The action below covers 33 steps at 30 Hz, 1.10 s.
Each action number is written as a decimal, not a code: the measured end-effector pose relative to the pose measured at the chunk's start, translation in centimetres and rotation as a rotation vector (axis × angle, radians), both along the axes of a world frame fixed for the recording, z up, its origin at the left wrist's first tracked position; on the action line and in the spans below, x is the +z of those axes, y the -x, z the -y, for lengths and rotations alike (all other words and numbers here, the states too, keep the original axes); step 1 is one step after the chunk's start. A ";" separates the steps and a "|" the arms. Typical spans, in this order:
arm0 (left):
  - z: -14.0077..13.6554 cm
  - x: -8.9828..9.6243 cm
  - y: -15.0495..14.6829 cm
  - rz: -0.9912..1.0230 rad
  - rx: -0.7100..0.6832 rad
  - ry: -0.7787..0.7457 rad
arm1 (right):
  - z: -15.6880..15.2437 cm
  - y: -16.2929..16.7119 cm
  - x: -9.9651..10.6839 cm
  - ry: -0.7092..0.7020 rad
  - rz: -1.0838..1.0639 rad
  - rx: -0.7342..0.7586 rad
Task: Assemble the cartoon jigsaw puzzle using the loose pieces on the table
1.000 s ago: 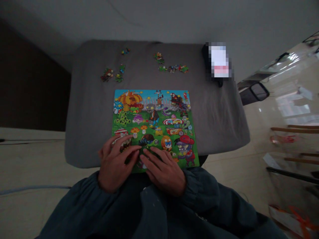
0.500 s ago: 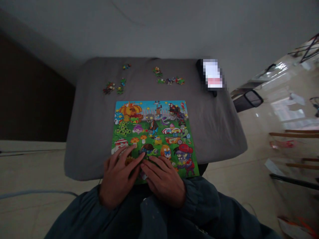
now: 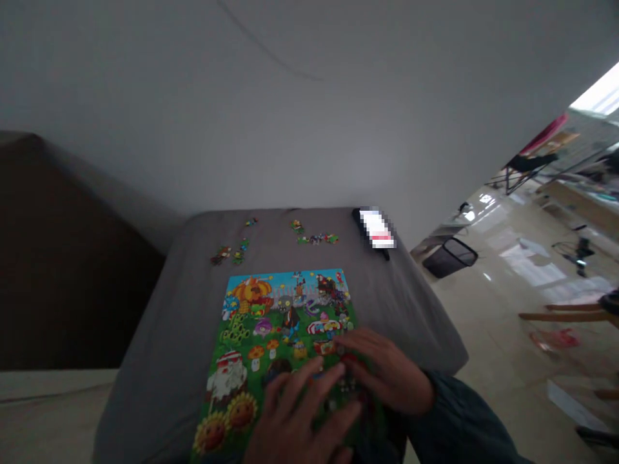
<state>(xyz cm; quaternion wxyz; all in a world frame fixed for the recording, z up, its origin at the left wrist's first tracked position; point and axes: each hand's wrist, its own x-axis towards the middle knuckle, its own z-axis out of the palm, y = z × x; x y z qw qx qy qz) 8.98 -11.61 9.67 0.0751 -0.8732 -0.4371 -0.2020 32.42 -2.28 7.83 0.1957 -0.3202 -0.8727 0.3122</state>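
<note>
A colourful cartoon jigsaw puzzle board lies on the grey cloth-covered table, showing a pumpkin, mushrooms, sunflowers and zombie figures. Over its lower middle, my left hand has its fingers spread, blurred by motion, with nothing visible in them. My right hand reaches across the board's right side, its fingers stretched out and lying over the picture near the left fingertips. Whether the fingertips press on the board or hover just above it, I cannot tell. Both hands hide the lower right of the picture.
Loose puzzle pieces lie behind the board, one group at left and another near the middle. A phone with a blurred screen rests at the table's back right. Beyond the table stands a dark bin. A wall rises behind.
My view has tilted up, so the table sits lower. Both hands have shifted right over the board, uncovering the sunflowers and the bearded figure at its lower left.
</note>
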 end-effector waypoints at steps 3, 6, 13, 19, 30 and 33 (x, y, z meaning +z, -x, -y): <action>-3.0 1.0 -2.0 0.074 -0.010 0.129 | -5.7 0.2 -1.0 -0.069 0.021 -0.108; -7.6 0.4 1.6 0.198 0.335 0.357 | -11.2 2.1 -2.4 -0.150 0.075 -0.160; -14.7 -4.2 16.0 0.295 0.968 0.295 | -20.4 9.9 -3.6 -0.232 0.243 -0.274; -15.9 -8.0 18.9 0.305 1.055 0.300 | -24.9 13.5 -3.5 -0.242 0.375 -0.394; -15.8 -8.6 19.4 0.180 1.037 0.207 | -30.8 17.8 -3.9 0.041 0.387 -0.421; -15.8 -8.6 19.4 0.173 1.028 0.221 | -31.2 17.9 -4.3 0.122 0.340 -0.385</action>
